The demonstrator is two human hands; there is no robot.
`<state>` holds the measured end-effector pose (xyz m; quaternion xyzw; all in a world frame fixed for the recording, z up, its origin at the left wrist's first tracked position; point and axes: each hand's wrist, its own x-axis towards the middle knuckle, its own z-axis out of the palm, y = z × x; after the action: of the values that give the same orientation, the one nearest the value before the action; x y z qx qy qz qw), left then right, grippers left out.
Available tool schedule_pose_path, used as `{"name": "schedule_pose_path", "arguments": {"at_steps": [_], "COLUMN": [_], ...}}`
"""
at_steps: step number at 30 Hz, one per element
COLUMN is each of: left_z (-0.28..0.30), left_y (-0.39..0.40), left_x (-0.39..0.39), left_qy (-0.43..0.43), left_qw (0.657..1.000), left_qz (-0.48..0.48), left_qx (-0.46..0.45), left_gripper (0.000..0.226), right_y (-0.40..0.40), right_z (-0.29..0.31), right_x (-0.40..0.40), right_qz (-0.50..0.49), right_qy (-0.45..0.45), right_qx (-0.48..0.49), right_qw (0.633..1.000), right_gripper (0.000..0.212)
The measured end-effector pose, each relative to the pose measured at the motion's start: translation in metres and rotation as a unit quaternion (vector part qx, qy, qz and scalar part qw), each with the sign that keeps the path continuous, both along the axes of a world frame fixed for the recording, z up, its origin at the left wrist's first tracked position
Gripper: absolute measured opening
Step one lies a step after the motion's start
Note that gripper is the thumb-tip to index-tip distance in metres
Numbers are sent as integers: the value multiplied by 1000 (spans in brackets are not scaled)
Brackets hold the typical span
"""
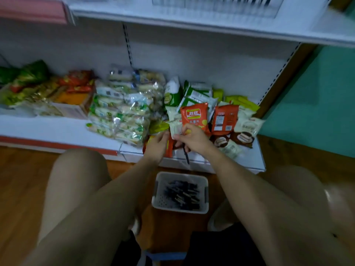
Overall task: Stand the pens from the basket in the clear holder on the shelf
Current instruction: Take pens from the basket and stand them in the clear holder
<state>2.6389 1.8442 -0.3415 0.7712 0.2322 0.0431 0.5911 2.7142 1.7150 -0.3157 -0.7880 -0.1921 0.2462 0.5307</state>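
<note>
Black pen (186,153) seemingly overhanging shelf edge (196,164)

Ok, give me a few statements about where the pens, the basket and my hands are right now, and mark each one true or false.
1. The white basket sits on the wooden floor between the person's knees. True.
2. The basket is empty. False: dark pens lie in it.
3. The right hand holds a dark pen that points down over the front edge of the bottom shelf. True.
4. The left hand is reaching into the basket. False: it is up at the shelf edge, beside the right hand, at an orange packet.
5. An orange crisp bag stands on the shelf just behind the hands. True.
</note>
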Motion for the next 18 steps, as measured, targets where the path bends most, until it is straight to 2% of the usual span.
{"name": "schedule_pose_path", "arguments": {"at_steps": [5, 10, 14, 18], "left_z": [80, 154, 215, 265], "left_y": [27, 48, 62, 83], "left_x": [20, 34, 43, 58], "left_qy": [-109, -197, -285, -350], "left_qw": [992, 967, 928, 891], "left_qz": [-11, -28, -3, 46], "left_qx": [63, 158, 240, 286], "left_gripper": [43, 41, 31, 26], "right_y": [16, 32, 40, 55], "right_z": [82, 163, 229, 287], "right_x": [17, 29, 28, 33], "right_qz": [-38, -67, -31, 14], "right_qy": [-72, -146, -214, -279], "right_qx": [39, 84, 99, 83], "right_qw": [996, 984, 971, 956], "right_gripper": [17, 25, 14, 16]}}
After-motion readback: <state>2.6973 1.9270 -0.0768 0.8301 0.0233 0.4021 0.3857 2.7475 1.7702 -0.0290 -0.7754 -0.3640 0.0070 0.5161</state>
